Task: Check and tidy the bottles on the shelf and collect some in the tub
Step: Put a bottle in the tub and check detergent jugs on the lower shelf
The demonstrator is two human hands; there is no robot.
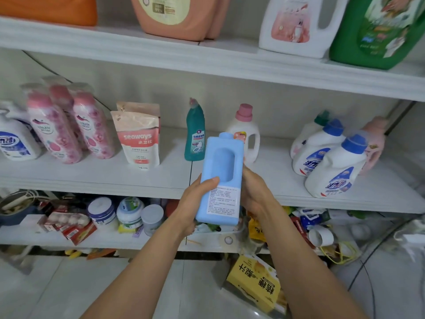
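Observation:
A light blue rectangular bottle (222, 176) with a handle hollow and a white back label is held upright in front of the middle shelf (138, 180). My left hand (195, 201) grips its left side, thumb across the front. My right hand (255, 192) grips its right side. On the middle shelf stand a teal toilet-cleaner bottle (195, 132), a white bottle with a pink cap (245, 132), white bottles with blue caps (333, 162), pink bottles (69, 125) and refill pouches (138, 137). No tub can be made out.
The top shelf carries large jugs: orange-pink (177, 14), white (299, 24) and green (379, 31). The lower shelf holds jars (103, 212), packets and clutter. A yellow carton (255, 282) lies on the floor at the lower right.

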